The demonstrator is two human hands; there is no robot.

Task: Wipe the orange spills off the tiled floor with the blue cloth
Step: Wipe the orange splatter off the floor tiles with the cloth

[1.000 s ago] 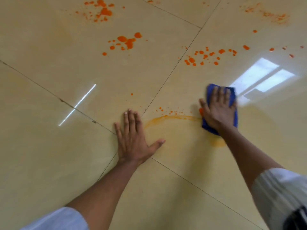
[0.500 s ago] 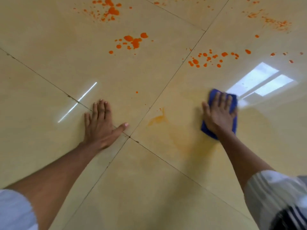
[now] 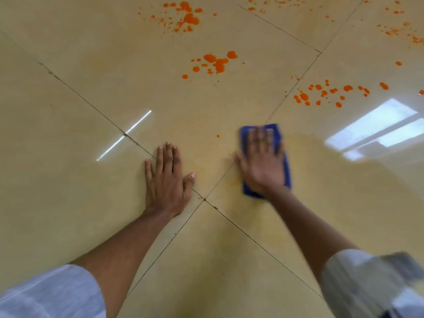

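Reflections and sleeves over the glossy surface

A bright window reflection [image 3: 376, 131] shines at the right edge; a thin streak of light [image 3: 124, 135] crosses a grout line on the left — white sleeves [image 3: 50, 294] fill both lower corners, the right one blurred.

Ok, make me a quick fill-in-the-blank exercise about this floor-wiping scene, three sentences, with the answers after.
1. The right hand presses a cloth coloured ____.
2. The left hand lies flat on the bare ____.
3. The spills beyond both hands are coloured ____.

Missing words: blue; floor; orange
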